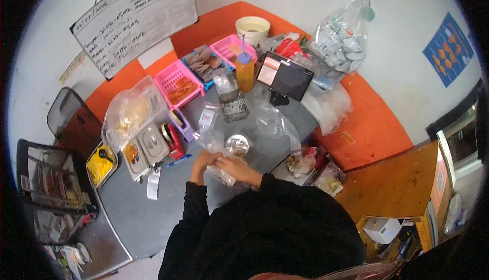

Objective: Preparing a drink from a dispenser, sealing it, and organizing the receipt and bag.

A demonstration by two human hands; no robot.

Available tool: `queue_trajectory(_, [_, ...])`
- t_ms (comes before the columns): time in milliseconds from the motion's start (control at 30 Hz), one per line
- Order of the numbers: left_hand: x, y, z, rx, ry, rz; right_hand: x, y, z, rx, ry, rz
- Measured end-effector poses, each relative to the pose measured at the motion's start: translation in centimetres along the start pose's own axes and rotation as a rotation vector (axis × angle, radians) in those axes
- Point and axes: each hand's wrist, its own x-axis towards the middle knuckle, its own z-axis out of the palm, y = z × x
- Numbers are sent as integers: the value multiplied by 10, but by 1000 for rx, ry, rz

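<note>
Both hands meet over a clear plastic bag (219, 175) near the front edge of the grey table. My left hand (205, 162) grips the bag's gathered part from the left, fingers bent. From the right, my right hand (237, 168) lies across the plastic, its fingertips touching the left hand. Just beyond them sits a round foil-coloured container (237, 144), partly behind the plastic. More loose clear plastic (209, 138) rises behind the left hand. What the bag holds cannot be made out. A blue pen (178, 160) lies left of the hands, beside a red tape dispenser (175, 142).
Steel food containers (153, 142), a purple tape dispenser (183, 125) and a tray of yellow food (100, 167) stand left. Farther back are pink baskets (179, 83), an orange bottle (245, 74), a box of white sticks (233, 106) and a tablet (285, 75). A paper slip (153, 184) lies front left.
</note>
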Motion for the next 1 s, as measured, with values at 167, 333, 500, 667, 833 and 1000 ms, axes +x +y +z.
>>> queue_trajectory(167, [-27, 5, 20, -320, 97, 15, -21, 17, 4, 181, 169, 124])
queue_trajectory(333, [-50, -4, 73, -741, 379, 397, -25, 19, -3, 506, 322, 369])
queue_trajectory(500, [-57, 8, 68, -193, 523, 517, -30, 25, 1, 763, 280, 562])
queue_trajectory(667, [-57, 9, 62, 177, 541, 731, -33, 32, 5, 956, 312, 633])
queue_trajectory(833, [-56, 14, 53, 152, 482, 768, -32, 30, -5, 897, 224, 576])
queue_trajectory(1000, [-50, 21, 50, 9, 379, 667, -31, 39, -6, 760, 225, 493])
